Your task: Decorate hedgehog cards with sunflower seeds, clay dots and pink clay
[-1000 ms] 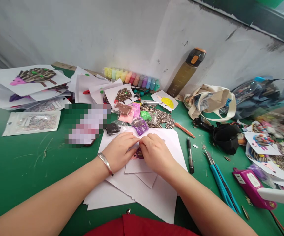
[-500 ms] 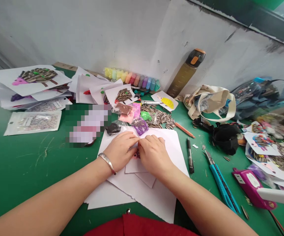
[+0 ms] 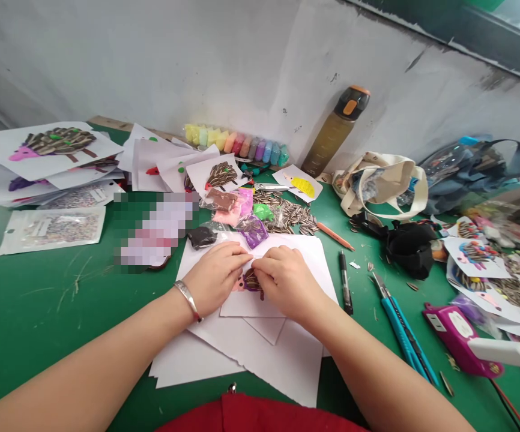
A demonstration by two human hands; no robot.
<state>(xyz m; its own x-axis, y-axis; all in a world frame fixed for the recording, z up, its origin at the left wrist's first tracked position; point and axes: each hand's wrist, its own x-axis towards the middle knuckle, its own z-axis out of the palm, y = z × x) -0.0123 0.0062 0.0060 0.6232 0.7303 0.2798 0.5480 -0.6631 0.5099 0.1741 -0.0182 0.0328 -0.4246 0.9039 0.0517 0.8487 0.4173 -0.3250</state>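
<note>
A small hedgehog picture [image 3: 251, 281] made of clay and striped sunflower seeds lies on a white card [image 3: 255, 306], partly covered by my hands. My left hand [image 3: 217, 273] rests over its left side, fingers stretched out together and pointing right. From the other side, my right hand [image 3: 287, 279] bends its fingers down onto the seeds, the tips close to the left fingertips. Whatever the right fingers pinch, if anything, is hidden. Larger white sheets [image 3: 282, 366] lie under the card. Purple clay [image 3: 253, 230] and black clay [image 3: 202, 236] in clear wrappers sit just beyond.
Loose sunflower seeds [image 3: 293, 215] are heaped behind the sheets. To the right lie a pen [image 3: 345, 282], a teal cutter [image 3: 404, 330] and a magenta glue gun [image 3: 462, 339]. Finished hedgehog cards [image 3: 57, 144] are stacked at left. A bottle [image 3: 336, 132] stands by the wall.
My hands have parted slightly, so more of the hedgehog's seeds and pink face shows between them. The card sits a little further left in view, along with the whole scene.
</note>
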